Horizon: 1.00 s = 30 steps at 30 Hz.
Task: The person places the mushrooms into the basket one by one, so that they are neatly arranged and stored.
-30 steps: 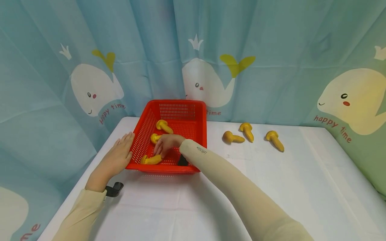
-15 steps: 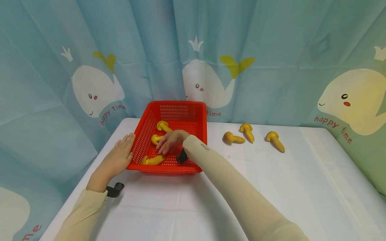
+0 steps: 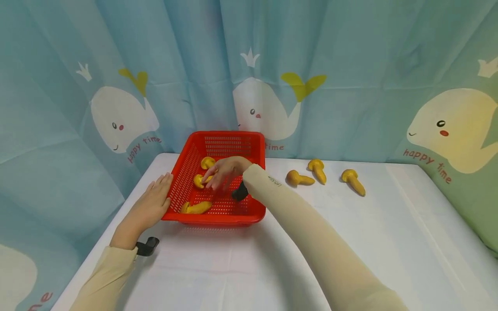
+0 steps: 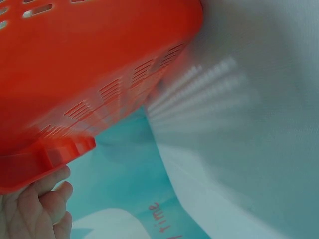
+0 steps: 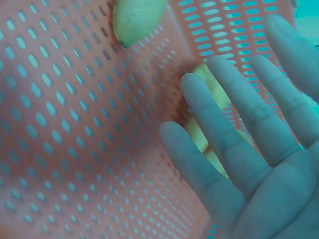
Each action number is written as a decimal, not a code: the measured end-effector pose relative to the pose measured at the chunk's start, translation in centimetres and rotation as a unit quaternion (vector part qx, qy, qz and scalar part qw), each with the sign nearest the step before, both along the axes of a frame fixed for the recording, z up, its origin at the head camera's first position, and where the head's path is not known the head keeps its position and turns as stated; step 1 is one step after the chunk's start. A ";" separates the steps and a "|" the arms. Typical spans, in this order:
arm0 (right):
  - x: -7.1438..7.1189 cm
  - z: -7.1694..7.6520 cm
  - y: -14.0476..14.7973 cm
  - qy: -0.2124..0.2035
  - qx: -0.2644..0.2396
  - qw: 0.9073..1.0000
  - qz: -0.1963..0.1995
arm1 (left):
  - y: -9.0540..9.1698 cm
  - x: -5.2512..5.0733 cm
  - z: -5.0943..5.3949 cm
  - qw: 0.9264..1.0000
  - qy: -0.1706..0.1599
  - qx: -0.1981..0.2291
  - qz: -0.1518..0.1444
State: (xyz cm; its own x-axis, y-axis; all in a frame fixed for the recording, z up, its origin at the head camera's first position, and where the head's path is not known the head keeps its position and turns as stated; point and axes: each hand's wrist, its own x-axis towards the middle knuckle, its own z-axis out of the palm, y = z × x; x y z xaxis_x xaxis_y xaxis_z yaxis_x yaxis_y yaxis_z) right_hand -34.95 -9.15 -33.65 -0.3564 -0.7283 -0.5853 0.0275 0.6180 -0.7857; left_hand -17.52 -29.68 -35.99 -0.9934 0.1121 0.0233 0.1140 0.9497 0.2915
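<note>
1. We are seeing the red basket (image 3: 218, 218) standing on the white desk (image 3: 202, 276), and we are placing everything else by it.
2. Our left hand (image 3: 149, 204) is resting against the basket's left side, fingers extended and lying close together; it is touching the rim without gripping anything.
3. Our right hand (image 3: 227, 169) is hovering over the basket's interior, fingers spread and only slightly bent, with nothing in its grasp.
4. Inside the basket, three yellow mushrooms are lying toward its left side: a front mushroom (image 3: 197, 207) near the front wall, a middle mushroom (image 3: 199, 181) partly hidden by our right fingers, and a back mushroom (image 3: 207, 163) behind that.
5. To the basket's right, three more are lying on the desk: a near mushroom (image 3: 299, 178) closest to it, a second mushroom (image 3: 317, 171) just beside that, and a far mushroom (image 3: 353, 182) farthest out.
6. Behind the basket, a blue whale-print curtain (image 3: 350, 86) is hanging.
</note>
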 end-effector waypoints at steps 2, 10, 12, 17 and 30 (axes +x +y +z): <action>-0.1 0.6 0.6 0.011 -0.004 1.000 0.000 | 0.0 0.0 0.1 1.000 -0.002 0.001 -0.001; -1.0 3.1 3.9 0.031 -0.032 0.999 0.029 | 0.1 0.0 0.1 1.000 -0.001 -0.001 -0.003; -1.2 3.8 5.0 0.042 -0.036 0.998 0.035 | 0.0 0.0 0.1 1.000 0.000 -0.001 -0.004; -1.8 5.5 8.0 0.059 -0.048 0.996 0.039 | -0.2 0.0 0.1 1.000 0.001 0.001 -0.011; -3.6 5.8 18.0 0.087 -0.036 0.995 -0.035 | 0.0 0.0 0.2 1.000 -0.002 0.005 -0.008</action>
